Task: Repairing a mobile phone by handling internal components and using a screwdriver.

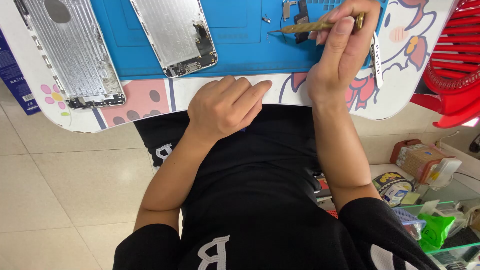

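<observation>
The top edge is cutting off both phone shells [176, 35], and the right hand [340, 55] is hiding part of a white strip [377, 67].

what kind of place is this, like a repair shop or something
Likely a small phone repair bench. Two opened metal phone housings lie by a blue work mat, and the right hand holds a brass screwdriver over small loose parts.

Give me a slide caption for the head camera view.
Right hand holds a brass screwdriver over the blue mat; left hand rests at the table edge.
</observation>
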